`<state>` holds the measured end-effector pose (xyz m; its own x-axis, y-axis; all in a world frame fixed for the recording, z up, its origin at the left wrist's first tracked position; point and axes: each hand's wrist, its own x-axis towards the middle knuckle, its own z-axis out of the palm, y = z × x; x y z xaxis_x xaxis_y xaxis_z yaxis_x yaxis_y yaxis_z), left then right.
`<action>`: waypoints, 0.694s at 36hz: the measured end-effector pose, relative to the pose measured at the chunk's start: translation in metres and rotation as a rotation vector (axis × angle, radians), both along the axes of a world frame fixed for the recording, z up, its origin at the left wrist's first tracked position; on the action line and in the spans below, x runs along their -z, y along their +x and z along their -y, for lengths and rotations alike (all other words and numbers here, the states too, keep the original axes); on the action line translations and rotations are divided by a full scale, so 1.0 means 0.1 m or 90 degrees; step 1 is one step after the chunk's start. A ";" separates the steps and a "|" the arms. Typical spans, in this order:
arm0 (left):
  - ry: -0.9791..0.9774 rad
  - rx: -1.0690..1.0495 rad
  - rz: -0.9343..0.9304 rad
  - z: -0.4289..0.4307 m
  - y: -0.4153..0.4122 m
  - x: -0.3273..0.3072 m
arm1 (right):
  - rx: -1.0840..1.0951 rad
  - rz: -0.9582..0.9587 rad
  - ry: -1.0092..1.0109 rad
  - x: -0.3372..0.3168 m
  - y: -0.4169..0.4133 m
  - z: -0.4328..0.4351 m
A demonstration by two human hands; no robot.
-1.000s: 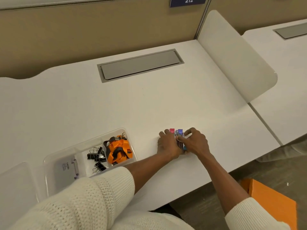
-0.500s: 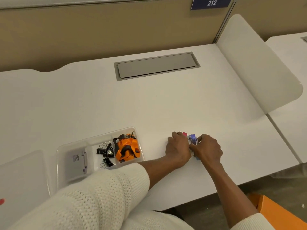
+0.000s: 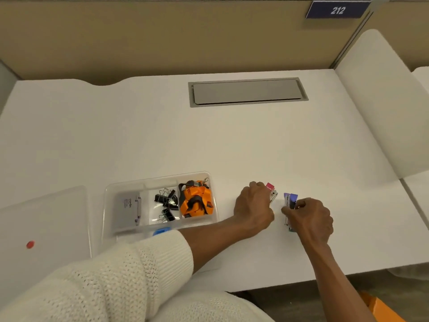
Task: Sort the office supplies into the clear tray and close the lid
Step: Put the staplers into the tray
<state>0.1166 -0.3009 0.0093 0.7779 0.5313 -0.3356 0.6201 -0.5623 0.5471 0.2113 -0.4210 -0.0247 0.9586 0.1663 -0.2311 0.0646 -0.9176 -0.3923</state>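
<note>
On the white worktop (image 3: pixel 209 147) the clear lid (image 3: pixel 46 217) lies flat at the far left, just beside the open clear tray (image 3: pixel 157 181), whose compartments hold a grey card box (image 3: pixel 127 212), black binder clips (image 3: pixel 166 204) and an orange lanyard (image 3: pixel 196 201). To the right of the tray, the left hand (image 3: pixel 254 205) has its fingers curled round a small pink and metal item (image 3: pixel 270 189). Just beyond it, the right hand (image 3: pixel 311 217) pinches a small purple item (image 3: pixel 290 201) standing on the worktop.
</note>
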 end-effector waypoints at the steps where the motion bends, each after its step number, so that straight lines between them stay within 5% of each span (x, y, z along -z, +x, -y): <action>1: 0.003 -0.010 0.015 -0.03 -0.06 -0.06 | -0.004 0.002 0.010 -0.06 -0.04 -0.01; 12: 0.029 -0.218 0.083 -0.59 -1.64 -0.52 | -0.160 -0.089 0.146 -0.66 -0.94 -0.54; 20: 0.097 -0.384 -0.040 -0.75 -2.90 -0.38 | -0.310 -0.139 0.134 -0.73 -1.64 -1.08; 25: 0.091 -0.354 -0.132 -0.72 -3.14 -0.16 | -0.387 -0.150 0.120 -0.71 -2.01 -1.30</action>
